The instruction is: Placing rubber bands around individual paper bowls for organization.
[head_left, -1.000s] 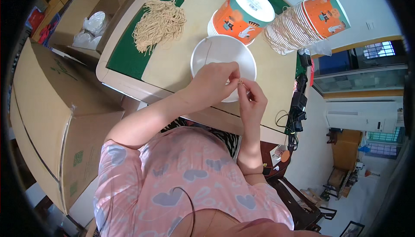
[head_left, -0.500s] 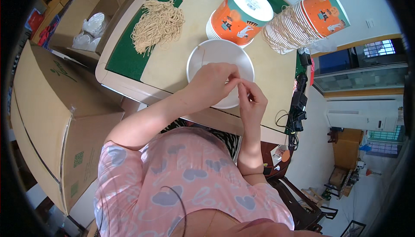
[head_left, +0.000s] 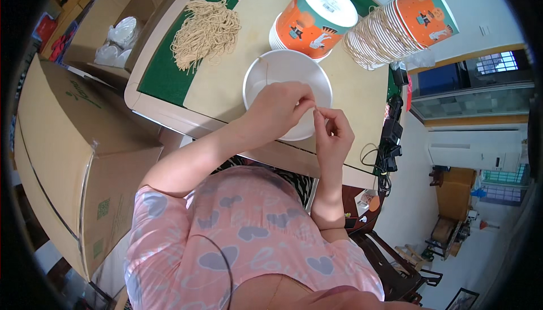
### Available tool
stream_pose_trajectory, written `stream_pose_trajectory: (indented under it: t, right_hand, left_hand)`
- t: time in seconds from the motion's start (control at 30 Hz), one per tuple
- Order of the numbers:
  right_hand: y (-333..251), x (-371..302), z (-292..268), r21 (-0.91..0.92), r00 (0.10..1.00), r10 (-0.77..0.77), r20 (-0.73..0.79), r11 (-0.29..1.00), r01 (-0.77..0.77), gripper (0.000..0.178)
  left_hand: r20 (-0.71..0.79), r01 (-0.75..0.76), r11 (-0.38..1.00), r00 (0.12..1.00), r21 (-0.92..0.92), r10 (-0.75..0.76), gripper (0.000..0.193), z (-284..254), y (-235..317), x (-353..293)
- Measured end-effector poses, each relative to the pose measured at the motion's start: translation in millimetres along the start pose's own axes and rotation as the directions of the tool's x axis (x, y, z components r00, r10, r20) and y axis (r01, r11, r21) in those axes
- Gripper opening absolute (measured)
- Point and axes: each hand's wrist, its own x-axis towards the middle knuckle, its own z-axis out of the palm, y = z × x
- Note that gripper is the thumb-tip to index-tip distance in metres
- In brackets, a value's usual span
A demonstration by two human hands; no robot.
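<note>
In front of me on the table stands a white paper bucket (head_left: 317,75), its open mouth tilted toward me. A thin tan string (head_left: 267,70) shows at its far left side and runs down behind my left hand (head_left: 281,105). Over the bucket's near right part, the thumb and fingers of that hand are pinched together. My right hand (head_left: 334,132) pinches just beside it, fingertips almost touching the left ones. Both appear to grip the string, though the piece between the fingertips is barely visible.
A heap of tan strings (head_left: 206,34) lies at the far left of the table. Behind the bucket stand upside-down stacked orange-green paper buckets (head_left: 311,24). Another stack (head_left: 379,36), draped with strings, leans at right. Black cables (head_left: 390,135) hang along the right edge; cardboard boxes (head_left: 85,140) stand left.
My right hand has shifted slightly right, its fingertips a little apart from the left ones. The left hand stays nearly in place, and the bucket has barely moved.
</note>
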Motion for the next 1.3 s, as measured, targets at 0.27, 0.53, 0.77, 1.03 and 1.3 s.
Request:
stream_pose_trajectory:
  t: [0.27,0.53,0.77,1.03,1.3]
  right_hand:
    - [-3.0,0.5,-7.6,0.035,0.995,0.063,0.083,0.997,-0.066,0.005]
    - [-15.1,14.1,-18.3,0.233,0.982,0.087,0.169,0.964,-0.125,0.010]
    - [-9.0,25.4,-34.0,0.258,0.987,0.037,0.159,0.963,-0.078,0.011]
    - [8.0,8.6,-41.5,0.193,0.961,0.044,0.272,0.976,-0.099,0.014]
    - [11.2,5.2,-48.1,0.142,0.968,0.048,0.248,0.986,-0.085,0.020]
  left_hand:
    - [-0.064,0.005,0.999,0.998,0.051,-0.001,0.010,1.1,3.0,-3.0]
    - [-0.031,-0.114,0.991,0.993,0.063,0.116,0.010,0.8,17.8,2.1]
    - [0.126,-0.240,0.931,0.969,0.274,0.213,0.010,-12.0,28.2,9.1]
    - [0.057,-0.274,0.955,0.961,0.116,0.269,0.006,-14.4,49.3,13.0]
    - [0.084,-0.190,0.981,0.977,-0.047,0.194,0.007,-15.1,58.9,11.7]
